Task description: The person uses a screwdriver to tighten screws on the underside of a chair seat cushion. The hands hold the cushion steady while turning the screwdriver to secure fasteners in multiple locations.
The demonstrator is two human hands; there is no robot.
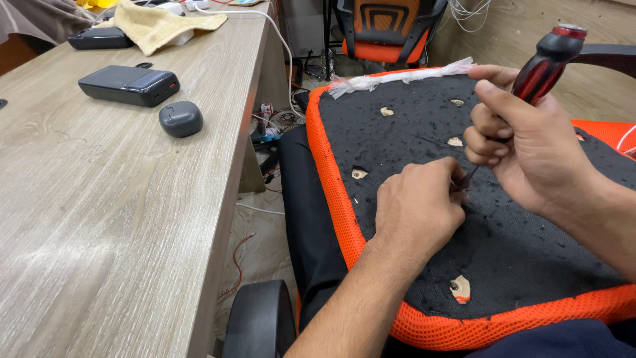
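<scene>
Chair underside [503, 252]: left hand [421, 209] hides screwdriver [540, 69] tip.

Wooden desk [99, 219] with black power bank [128, 85], grey mouse [180, 119], yellow cloth [161, 25].

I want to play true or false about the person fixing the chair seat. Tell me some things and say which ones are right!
1. The right hand holds a red and black screwdriver. True.
2. The left hand rests on the wooden desk. False: it rests on the black underside of the seat, by the screwdriver's tip.
3. The seat has an orange mesh edge. True.
4. A small grey oval case lies on the seat. False: it lies on the desk, beside a dark power bank.
5. A yellowish cloth lies at the desk's far end. True.
</scene>
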